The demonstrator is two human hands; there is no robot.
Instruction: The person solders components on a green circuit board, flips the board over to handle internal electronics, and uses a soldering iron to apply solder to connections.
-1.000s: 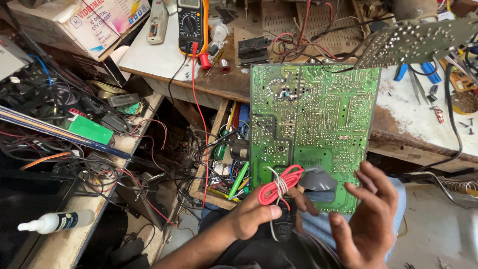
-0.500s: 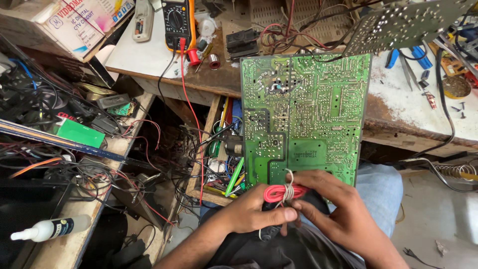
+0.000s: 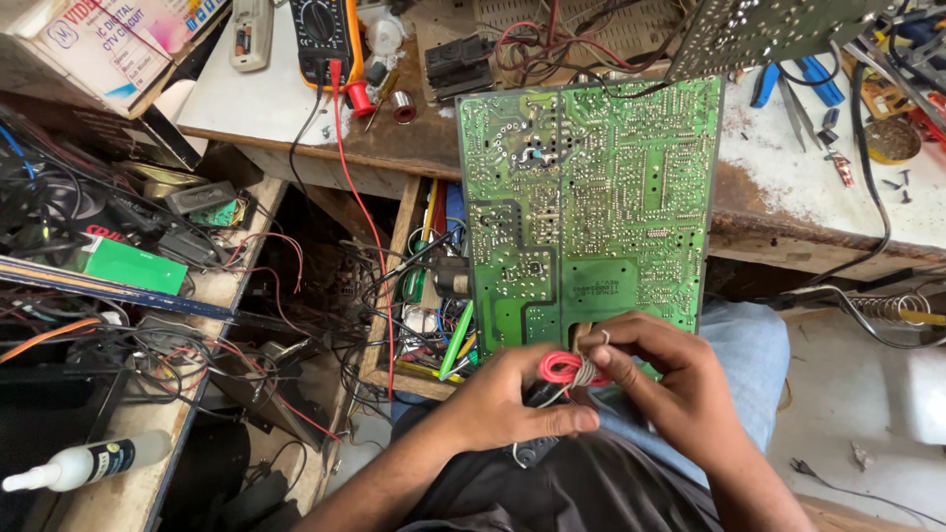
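A cardboard box (image 3: 94,44) with a white, colourfully printed label sits far up and left of the hands, on the tabletop (image 3: 266,103). A white glue bottle (image 3: 84,463) with a dark label lies well left of them. The left hand (image 3: 507,404) and right hand (image 3: 670,389) both close on a red wire bundle (image 3: 564,367) at the bottom edge of the upright green circuit board (image 3: 591,207).

right hand (image 3: 680,394) closed onto red wire bundle (image 3: 564,368) — fingers (image 3: 616,347) curled
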